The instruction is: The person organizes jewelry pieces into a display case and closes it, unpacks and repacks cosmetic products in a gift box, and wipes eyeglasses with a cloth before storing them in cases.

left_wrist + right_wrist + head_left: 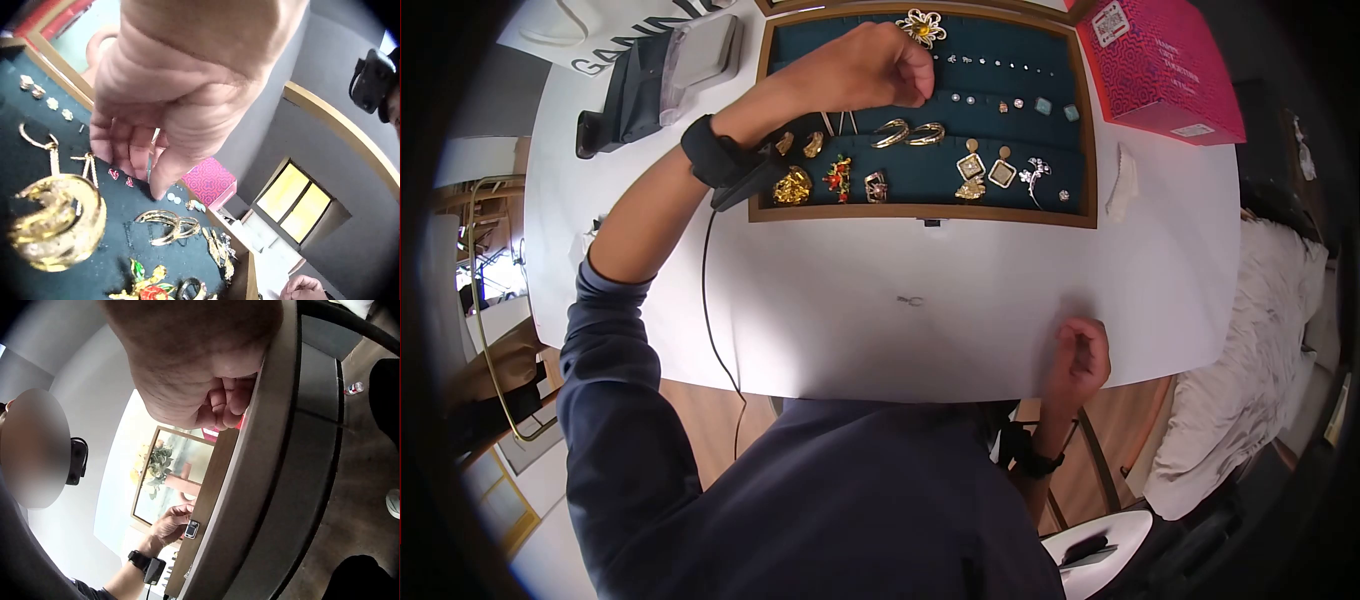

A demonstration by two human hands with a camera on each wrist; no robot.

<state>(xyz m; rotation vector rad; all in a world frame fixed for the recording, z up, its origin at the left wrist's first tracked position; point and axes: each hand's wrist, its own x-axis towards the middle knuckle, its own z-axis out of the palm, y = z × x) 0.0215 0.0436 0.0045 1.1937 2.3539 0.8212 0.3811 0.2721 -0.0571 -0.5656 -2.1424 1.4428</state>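
My left hand (870,72) reaches over a wooden jewelry box (850,213) lined in dark green. Its fingers are bent, with thumb and fingertips close over a row of stud earrings (970,100). In the left wrist view, two red stud earrings (129,182) show beside the fingertips; I cannot tell whether anything small is pinched. Gold hoop earrings (908,132), a red flower brooch (837,178) and square drop earrings (1002,172) sit in nearer rows. My right hand (1082,357) rests by the table's front edge, fingers loosely curled, nothing visible in it.
A small silvery piece (910,300) lies on the white table (980,345) before the box. A pink patterned box (1165,75) stands at the right, a dark pouch (635,90) at the left. A cable (706,290) hangs from the left wrist across the table.
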